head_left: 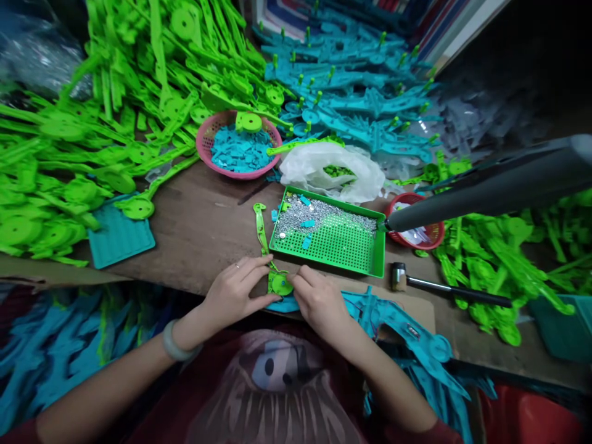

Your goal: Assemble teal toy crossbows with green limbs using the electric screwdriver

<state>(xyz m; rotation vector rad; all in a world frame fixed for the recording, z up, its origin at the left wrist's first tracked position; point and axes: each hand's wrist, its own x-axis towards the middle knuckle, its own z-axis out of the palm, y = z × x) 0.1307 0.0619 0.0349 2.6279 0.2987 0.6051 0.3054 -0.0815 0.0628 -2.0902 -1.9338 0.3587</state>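
Observation:
Both my hands meet at the near edge of a wooden table [203, 228]. My left hand [237, 288] pinches the round end of a long green plastic part [268, 256], fingers closed on it. My right hand [319, 301] grips the same green part from the right, over a blue plastic part [284, 304] lying beneath. Just beyond stands a green perforated tray [342, 250] holding small silver screws [319, 213] and a few blue bits.
A pink basket [238, 145] of blue pieces, a white bag [333, 169], a red basket [419, 231], a small hammer [444, 285], a teal mat [119, 237]. Heaps of green parts [92, 123] left and right, blue parts [361, 92] behind. A grey bar [490, 188] crosses right.

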